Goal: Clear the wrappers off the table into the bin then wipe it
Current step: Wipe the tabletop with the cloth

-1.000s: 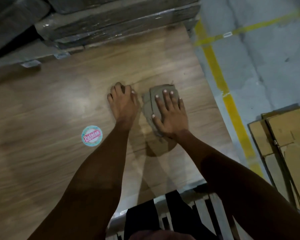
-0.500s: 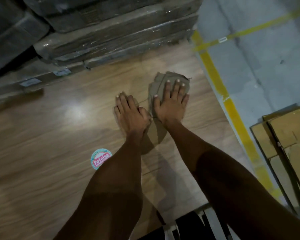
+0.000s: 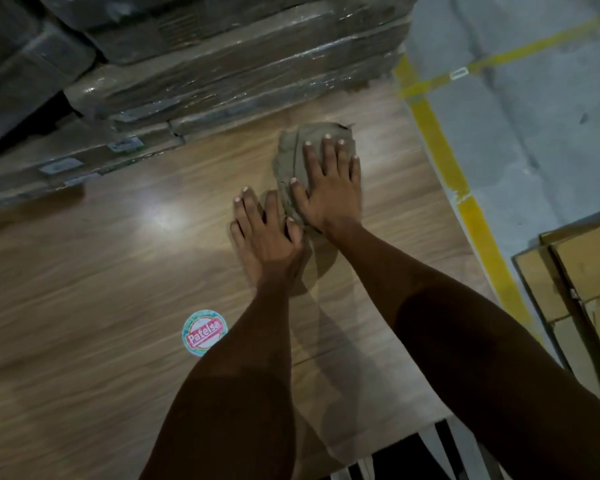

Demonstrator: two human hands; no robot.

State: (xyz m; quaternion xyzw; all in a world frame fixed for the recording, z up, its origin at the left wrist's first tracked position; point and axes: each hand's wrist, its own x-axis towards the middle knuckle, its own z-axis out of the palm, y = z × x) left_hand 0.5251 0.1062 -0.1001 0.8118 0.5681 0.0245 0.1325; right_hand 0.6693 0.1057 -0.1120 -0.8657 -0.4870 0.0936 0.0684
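Note:
A crumpled grey-brown cloth (image 3: 291, 150) lies on the wooden table (image 3: 101, 271) near its far right corner. My right hand (image 3: 329, 188) presses flat on the cloth with fingers spread and straight. My left hand (image 3: 262, 233) rests flat on the bare wood just left of and nearer than the cloth, its thumb side touching the cloth's near edge. A round sticker (image 3: 204, 332) with red lettering lies on the table beside my left forearm. No wrappers or bin are visible.
Plastic-wrapped stacked boxes (image 3: 222, 64) line the table's far edge. To the right is a grey floor (image 3: 534, 116) with yellow tape lines (image 3: 465, 202). Flattened cardboard (image 3: 582, 282) lies on the floor at right. Dark striped clothing shows at the bottom.
My right hand has pushed the cloth away from me toward the far edge of the table. My left hand has followed along the wood beside it.

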